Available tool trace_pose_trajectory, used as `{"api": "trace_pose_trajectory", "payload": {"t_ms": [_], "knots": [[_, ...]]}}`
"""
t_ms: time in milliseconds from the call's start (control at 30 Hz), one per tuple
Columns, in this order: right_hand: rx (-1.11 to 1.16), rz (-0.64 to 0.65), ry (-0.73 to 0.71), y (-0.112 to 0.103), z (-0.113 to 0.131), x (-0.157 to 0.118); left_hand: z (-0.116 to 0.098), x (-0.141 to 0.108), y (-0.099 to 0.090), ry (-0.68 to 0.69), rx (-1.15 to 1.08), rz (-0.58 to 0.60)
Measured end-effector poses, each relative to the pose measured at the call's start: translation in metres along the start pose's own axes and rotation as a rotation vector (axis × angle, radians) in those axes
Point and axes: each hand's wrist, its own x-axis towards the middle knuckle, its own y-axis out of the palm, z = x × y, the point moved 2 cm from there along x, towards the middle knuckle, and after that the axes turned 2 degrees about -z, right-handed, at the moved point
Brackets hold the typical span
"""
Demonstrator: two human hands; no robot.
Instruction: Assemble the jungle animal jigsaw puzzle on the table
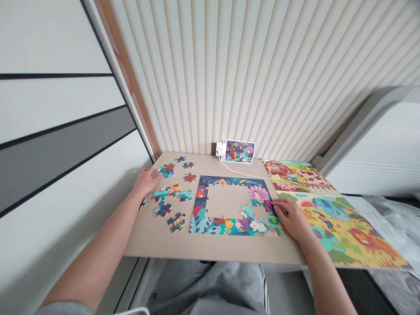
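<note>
The left hand [143,182] lay open on loose teal cardboard jigsaw pieces [167,171], while the right hand [290,218] touched a purple piece [267,205] inside the multicoloured puzzle border [201,214], grip unclear, where a careless nudge could have shifted it.

**Jigsaw puzzle [223,226]: teal, purple and orange jungle leaves.**
Right of it, the farm-scene board [331,223] is yellow, green and red; behind it, the wall panel [229,74] has cream vertical ribs.

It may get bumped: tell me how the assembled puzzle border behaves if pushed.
The puzzle border's pieces look like stiff card. They seem merely interlocked, lying flat on the beige board, so a push would likely shift or split them, especially near the right hand.
</note>
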Motion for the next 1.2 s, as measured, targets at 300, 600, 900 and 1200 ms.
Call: {"api": "trace_pose_trajectory", "payload": {"t_ms": [300,600,900,1200], "knots": [[-0.009,0.012,-0.003,0.0,-0.001,-0.001,0.004,0.004,0.002,-0.029,-0.127,-0.021],[-0.009,0.008,-0.01,0.001,-0.004,0.0,0.002,-0.004,-0.005,-0.085,-0.311,-0.057],[-0.007,0.007,-0.025,0.001,-0.005,0.001,-0.016,-0.01,-0.031,-0.023,-0.503,-0.243],[0.004,-0.009,-0.032,0.002,-0.004,0.0,-0.142,-0.051,-0.044,0.297,-0.907,0.247]]}}
